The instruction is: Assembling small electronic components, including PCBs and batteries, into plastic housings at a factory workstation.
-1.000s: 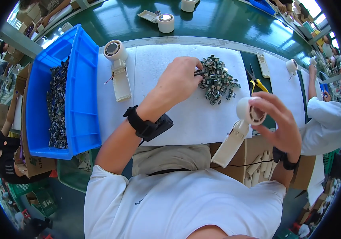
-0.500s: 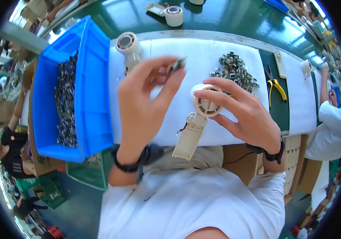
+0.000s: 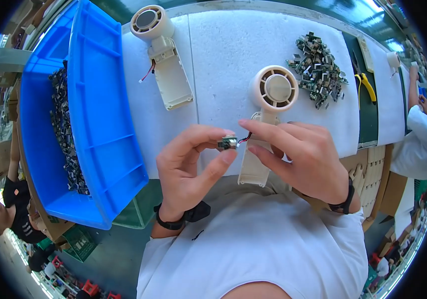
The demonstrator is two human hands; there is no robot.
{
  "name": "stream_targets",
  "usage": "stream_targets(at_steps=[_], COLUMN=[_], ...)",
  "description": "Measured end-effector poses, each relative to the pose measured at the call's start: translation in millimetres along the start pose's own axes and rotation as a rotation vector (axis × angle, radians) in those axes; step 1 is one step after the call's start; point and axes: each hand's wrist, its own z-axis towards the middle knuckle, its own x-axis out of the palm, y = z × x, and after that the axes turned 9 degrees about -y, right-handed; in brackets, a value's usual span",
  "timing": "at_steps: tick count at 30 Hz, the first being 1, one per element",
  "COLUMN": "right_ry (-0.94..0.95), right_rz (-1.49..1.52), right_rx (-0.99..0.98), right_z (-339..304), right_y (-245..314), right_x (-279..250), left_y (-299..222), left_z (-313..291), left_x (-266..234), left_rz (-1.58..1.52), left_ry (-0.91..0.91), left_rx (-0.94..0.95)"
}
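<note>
Between the thumb and index finger of my left hand [image 3: 188,167] is a small green circuit board [image 3: 227,142]. My right hand [image 3: 300,154] lies over the handle of a cream handheld fan [image 3: 277,88], its index finger and thumb apart. A thin red-and-black wire [image 3: 245,138] runs from the fan toward the board, with a small white plug at its end. Whether the plug sits in the board is too small to tell. The fan's round head points away from me, its open handle shell toward me. My right hand's other fingers are partly hidden.
A second cream fan [image 3: 173,74] with a loose wire lies farther left. Beside it stands a blue bin [image 3: 101,99] of dark small parts. To the right are a pile of circuit boards [image 3: 318,70] and yellow-handled pliers [image 3: 367,89]. Other people work at both sides.
The fan has gone from my right hand's raised grasp down onto the white sheet. My left hand has brought the board lower, next to the fan's wire. The view has shifted.
</note>
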Motion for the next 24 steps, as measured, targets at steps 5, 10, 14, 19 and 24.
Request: stream_targets(at_steps=[5,10,14,19,24], right_ry=[-0.129,-0.243,-0.306,-0.324,-0.342], right_rz=[-0.008,0.04,0.028,-0.007,0.094], right_rx=[-0.114,-0.119,-0.083,-0.083,-0.022], right_z=[-1.5,-4.1,-3.2,2.8,2.1], right_y=[-10.5,-16.6,-10.0,-10.1,-11.6], right_x=[21.8,31.1,35.2,32.1,35.6], left_y=[-7.4,-7.4,-11.5,-7.1,-2.8], left_z=[4.3,6.0,6.5,8.0,5.2], left_x=[-5.8,-8.6,-8.2,0.7,6.7], left_rz=[0.16,0.138,0.182,0.14,0.097], left_ry=[0.254,0.277,0.318,0.189,-0.037], left_rx=[0.072,0.09,0.059,-0.007,-0.027])
